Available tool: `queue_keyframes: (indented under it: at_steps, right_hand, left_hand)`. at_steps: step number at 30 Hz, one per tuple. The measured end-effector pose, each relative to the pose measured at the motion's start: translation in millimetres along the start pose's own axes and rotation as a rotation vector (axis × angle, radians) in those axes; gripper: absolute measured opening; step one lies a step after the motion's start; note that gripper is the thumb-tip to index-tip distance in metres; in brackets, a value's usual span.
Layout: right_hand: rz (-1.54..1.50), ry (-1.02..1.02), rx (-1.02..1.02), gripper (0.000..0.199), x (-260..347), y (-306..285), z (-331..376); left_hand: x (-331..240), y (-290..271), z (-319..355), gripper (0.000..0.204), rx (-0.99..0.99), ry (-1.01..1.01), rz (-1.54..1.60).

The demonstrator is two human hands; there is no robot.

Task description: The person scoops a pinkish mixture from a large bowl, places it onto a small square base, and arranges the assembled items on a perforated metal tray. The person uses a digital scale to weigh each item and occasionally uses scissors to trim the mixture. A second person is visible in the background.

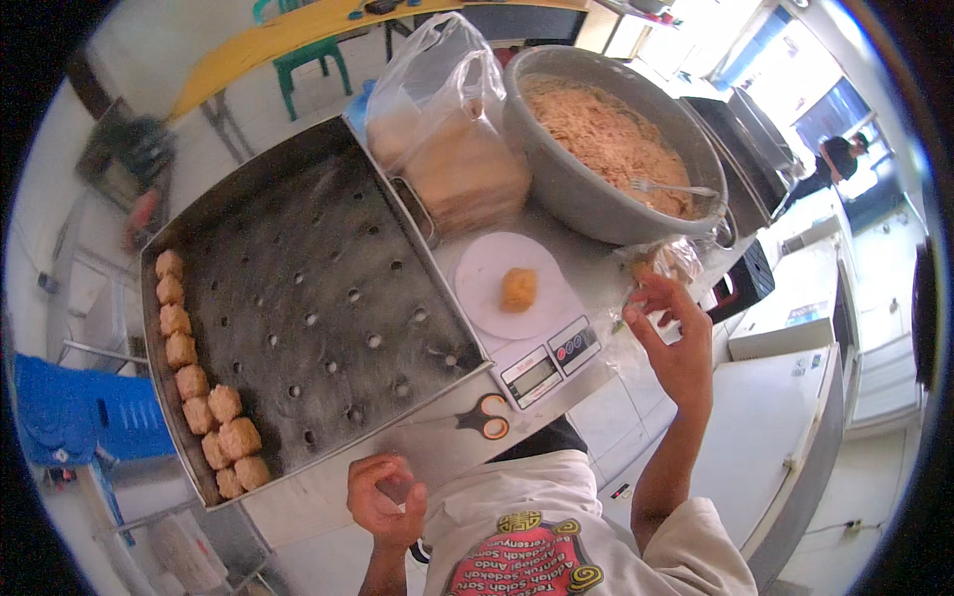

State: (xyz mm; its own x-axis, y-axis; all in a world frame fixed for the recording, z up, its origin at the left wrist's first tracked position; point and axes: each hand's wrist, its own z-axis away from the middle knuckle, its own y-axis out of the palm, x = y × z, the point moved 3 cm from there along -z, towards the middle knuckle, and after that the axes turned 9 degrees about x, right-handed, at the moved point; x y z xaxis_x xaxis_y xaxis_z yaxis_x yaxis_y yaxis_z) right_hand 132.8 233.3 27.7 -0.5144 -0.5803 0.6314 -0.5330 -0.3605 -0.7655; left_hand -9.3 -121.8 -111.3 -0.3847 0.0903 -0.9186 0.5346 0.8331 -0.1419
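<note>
Fingers [651, 293] hover right of the dumpling [518, 289].

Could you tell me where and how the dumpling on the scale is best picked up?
Pinch the dumpling by its two sides, coming straight down from above. It sits alone in the middle of the flat white plate, so its sides are free; it looks soft, so hold it lightly.

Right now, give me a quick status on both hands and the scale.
Left hand empty, curled near the scissors. Right hand open, raised beside the scale. One fried piece on its white plate. Nothing between hand and scale.
</note>
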Motion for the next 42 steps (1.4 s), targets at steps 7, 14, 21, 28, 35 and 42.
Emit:
queue_keyframes:
  at_steps: [7,14,21,28,35,42]
  right_hand:
    - [0.03,0.198,0.088,0.032,-39,5,42]
    - [-0.161,0.196,-0.28,0.024,-43,-61,83]
    - [-0.316,-0.129,-0.435,0.07,-55,-97,119]
    - [-0.209,-0.122,-0.083,0.09,0,-27,65]
    - [-0.641,0.246,-0.245,0.083,185,-73,43]
    - [-0.747,0.308,-0.47,0.072,158,-142,89]
  left_hand:
    - [-15,10,-14,0.042,0.196,-0.087,0.264]
    - [-109,124,-78,0.05,0.807,0.08,0.376]
    - [-110,294,-65,0.093,1.292,-0.447,0.855]
    - [-102,346,-98,0.096,1.254,-0.626,1.524]
    - [-186,243,-184,0.076,0.999,-0.062,1.049]
    - [-234,173,-54,0.078,1.442,-0.631,1.28]
